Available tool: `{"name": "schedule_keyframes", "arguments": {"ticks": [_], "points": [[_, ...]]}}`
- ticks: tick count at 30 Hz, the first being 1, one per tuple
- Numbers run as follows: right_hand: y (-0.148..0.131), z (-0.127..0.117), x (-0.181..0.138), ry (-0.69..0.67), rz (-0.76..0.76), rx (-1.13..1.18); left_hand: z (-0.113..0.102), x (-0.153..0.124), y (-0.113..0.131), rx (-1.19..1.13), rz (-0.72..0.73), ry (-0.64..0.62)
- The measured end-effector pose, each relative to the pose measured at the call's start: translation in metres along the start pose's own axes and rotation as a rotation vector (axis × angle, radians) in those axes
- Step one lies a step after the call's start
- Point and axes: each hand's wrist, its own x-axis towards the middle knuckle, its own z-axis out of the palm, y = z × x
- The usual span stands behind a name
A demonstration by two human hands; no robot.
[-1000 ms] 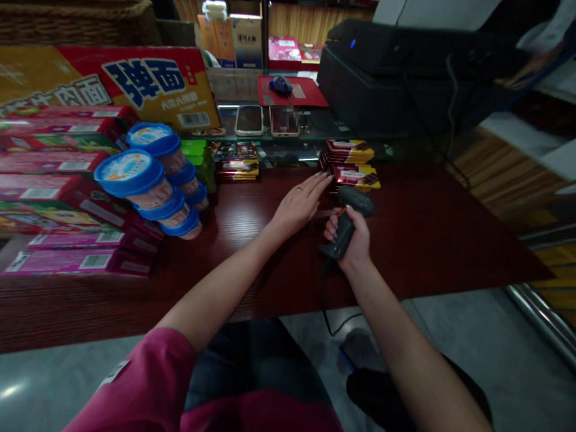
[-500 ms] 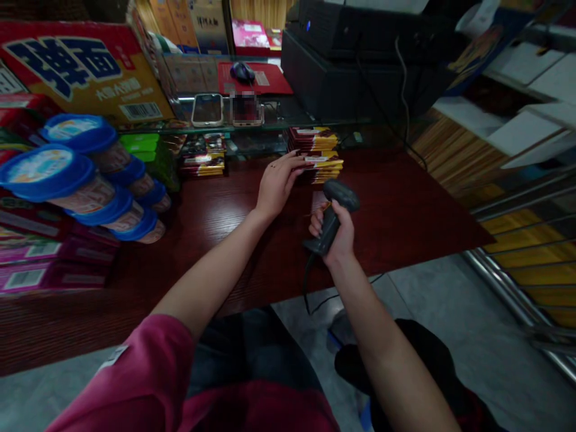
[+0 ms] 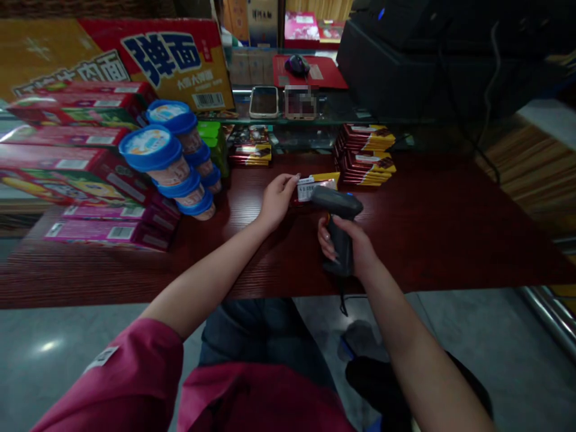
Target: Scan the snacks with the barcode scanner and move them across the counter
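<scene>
My left hand (image 3: 278,201) pinches one end of a wrapped chocolate bar (image 3: 306,191) with a white barcode label facing up, just above the dark red wooden table. Wrapped round the handle of a black barcode scanner (image 3: 341,237) is my right hand (image 3: 355,243). The scanner's head is close to the bar and covers part of it; whether they touch I cannot tell. Behind them lie stacks of red and yellow chocolate bars (image 3: 366,168). A smaller pile of similar packets (image 3: 250,154) sits further left, beside a green package (image 3: 213,144).
Blue-lidded tubs (image 3: 153,150) stand stacked on the left, next to red boxes (image 3: 76,168) and purple boxes (image 3: 108,231). A large noodle carton (image 3: 175,66) is behind. On the glass shelf rest a phone (image 3: 264,102) and a mouse (image 3: 297,65). Black equipment (image 3: 405,72) stands at the back right.
My left hand has come away from the stacks with a chocolate bar. My right hand has brought the scanner's head over to the bar. The view has turned left.
</scene>
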Motion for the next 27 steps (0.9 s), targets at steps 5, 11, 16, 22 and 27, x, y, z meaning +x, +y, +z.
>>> {"name": "schedule_keyframes", "arguments": {"ticks": [5,11,16,22,27], "points": [[0.003,0.005,0.002,0.069,-0.042,-0.022,0.005,0.004,0.000,0.048,0.007,-0.021],[0.003,0.004,0.001,0.133,-0.038,-0.038,0.006,0.003,-0.001,0.062,-0.019,0.000],[0.004,0.005,0.001,0.139,-0.040,-0.032,0.005,0.005,-0.004,-0.003,-0.029,0.032],[0.003,0.008,-0.003,0.178,-0.039,-0.030,-0.026,0.027,-0.006,-0.011,-0.028,0.207],[0.002,0.011,-0.003,0.197,-0.042,-0.024,-0.064,0.043,0.005,0.312,0.270,0.368]]}}
